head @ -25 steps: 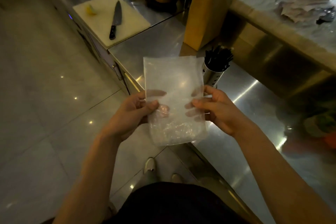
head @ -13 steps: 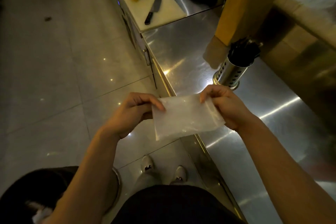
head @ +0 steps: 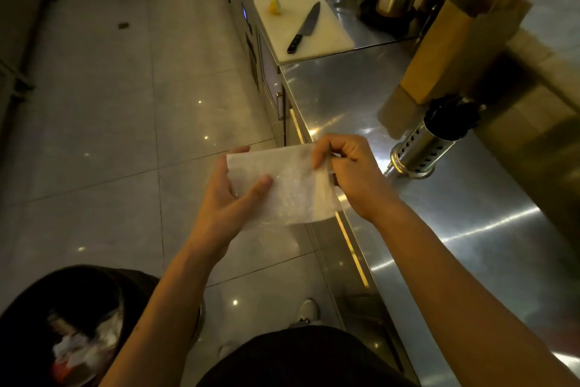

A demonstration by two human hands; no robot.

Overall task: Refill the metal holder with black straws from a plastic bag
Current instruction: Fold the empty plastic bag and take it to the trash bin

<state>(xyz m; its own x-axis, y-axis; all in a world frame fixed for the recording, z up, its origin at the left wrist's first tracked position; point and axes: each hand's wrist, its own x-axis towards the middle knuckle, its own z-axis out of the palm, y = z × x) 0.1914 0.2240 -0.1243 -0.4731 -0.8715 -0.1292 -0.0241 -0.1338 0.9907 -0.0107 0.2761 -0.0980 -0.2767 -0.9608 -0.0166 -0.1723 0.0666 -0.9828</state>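
Head view: the left hand (head: 230,198), half open, cradles the flattened, see-through plastic bag (head: 282,185) with its thumb on top; the right hand (head: 348,173) pinches the bag's right edge. Right of them, black straws (head: 452,116) fill the metal holder (head: 420,151) on the table (head: 345,94).

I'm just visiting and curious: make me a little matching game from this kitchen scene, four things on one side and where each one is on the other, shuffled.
Things:
1. knife
2. plastic bag
3. black straws
4. paper bag

Places:
A. in the metal holder
B. held between the left hand and the right hand
C. on the white cutting board
D. standing on the steel counter, behind the holder

Pairs: 1-C, 2-B, 3-A, 4-D
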